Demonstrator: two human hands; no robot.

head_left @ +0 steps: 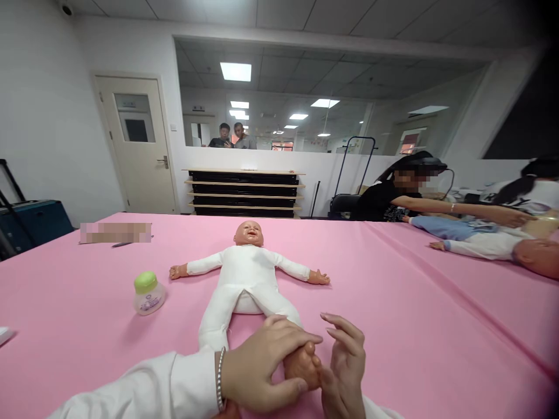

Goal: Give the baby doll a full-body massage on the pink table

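Observation:
A baby doll [248, 270] in a white suit lies on its back on the pink-covered table [393, 326], arms spread and head away from me. My left hand [266, 364], with a beaded bracelet on its wrist, is wrapped around the doll's foot [303, 368] on the right side. That foot's toes show between my thumb and fingers. Close to the right of the toes is my right hand [347, 361], its fingers apart and slightly curled, the thumb side at the foot. Whether it touches the foot I cannot tell. The doll's other foot is mostly hidden below my left wrist.
A jar with a green lid [148, 293] stands left of the doll. Farther back lie a pen [126, 242] and a blurred flat item [114, 233]. At right, a person in black [384, 195] reaches over another doll [484, 238]. A white object [5, 334] sits at the left edge.

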